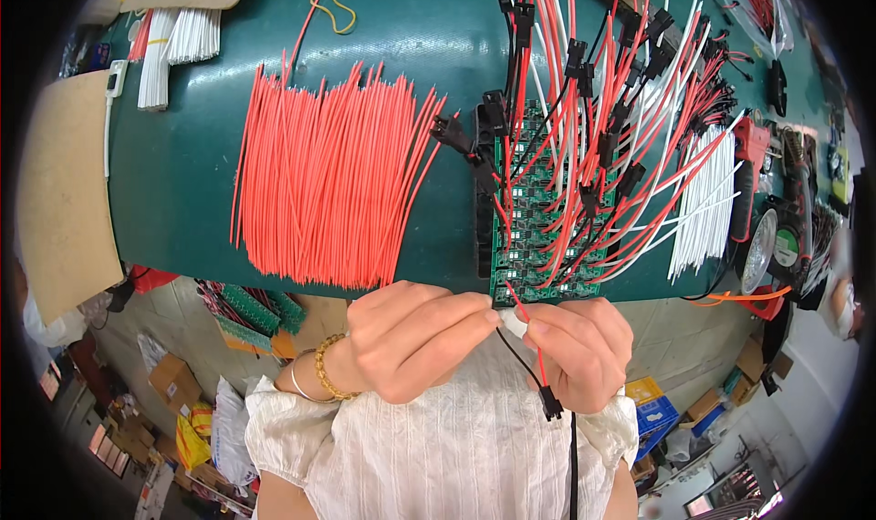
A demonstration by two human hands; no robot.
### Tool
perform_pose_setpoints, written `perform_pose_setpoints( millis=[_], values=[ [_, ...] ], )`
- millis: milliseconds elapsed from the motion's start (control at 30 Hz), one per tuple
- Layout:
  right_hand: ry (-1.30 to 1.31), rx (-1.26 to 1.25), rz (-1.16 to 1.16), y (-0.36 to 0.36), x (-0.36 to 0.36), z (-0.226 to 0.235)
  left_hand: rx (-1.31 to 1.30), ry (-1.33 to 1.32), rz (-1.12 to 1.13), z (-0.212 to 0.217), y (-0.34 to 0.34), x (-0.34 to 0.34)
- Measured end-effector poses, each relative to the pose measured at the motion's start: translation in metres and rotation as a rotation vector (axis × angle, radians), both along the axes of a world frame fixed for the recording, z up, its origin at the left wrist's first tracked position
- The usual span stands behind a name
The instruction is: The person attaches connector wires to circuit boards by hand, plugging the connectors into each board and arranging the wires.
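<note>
Right at the table's front edge, my left hand is closed in a pinch, with a thin black wire coming from its fingertips. Close beside it, my right hand pinches a red wire. Both wires run down to a small black plug connector hanging in front of my shirt. A small white piece between the fingertips is too hidden to name. Just beyond my fingers lies a green circuit board panel, with many red, white and black wires fanning out from it to black connectors.
Left of the panel, a wide bundle of cut red wires covers the green table mat. White wires lie to the right, near a red-and-black tool and a solder spool. A black cable hangs below my right hand.
</note>
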State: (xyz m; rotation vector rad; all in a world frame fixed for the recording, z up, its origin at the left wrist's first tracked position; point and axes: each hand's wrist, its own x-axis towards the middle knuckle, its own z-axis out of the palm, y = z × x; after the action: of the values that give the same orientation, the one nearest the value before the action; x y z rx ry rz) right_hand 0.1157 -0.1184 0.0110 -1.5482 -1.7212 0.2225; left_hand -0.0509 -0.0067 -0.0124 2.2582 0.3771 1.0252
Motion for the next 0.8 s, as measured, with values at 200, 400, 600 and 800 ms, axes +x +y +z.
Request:
perform_pose_setpoints(
  millis=[200,400,600,800],
  values=[
    [0.015,-0.035,0.006,0.003,0.002,-0.003,-0.073,-0.016,-0.021,-0.007,0.0,0.001],
    [0.03,0.011,-0.012,0.006,0.004,-0.004,-0.159,0.003,-0.022,-0.003,0.0,0.006],
    [0.012,0.032,-0.059,0.008,0.007,0.002,-0.293,0.019,0.014,0.001,0.002,0.01],
    [-0.235,-0.178,-0.997,0.007,0.09,-0.013,-0.396,0.151,0.141,0.005,0.006,0.021]
  ],
)
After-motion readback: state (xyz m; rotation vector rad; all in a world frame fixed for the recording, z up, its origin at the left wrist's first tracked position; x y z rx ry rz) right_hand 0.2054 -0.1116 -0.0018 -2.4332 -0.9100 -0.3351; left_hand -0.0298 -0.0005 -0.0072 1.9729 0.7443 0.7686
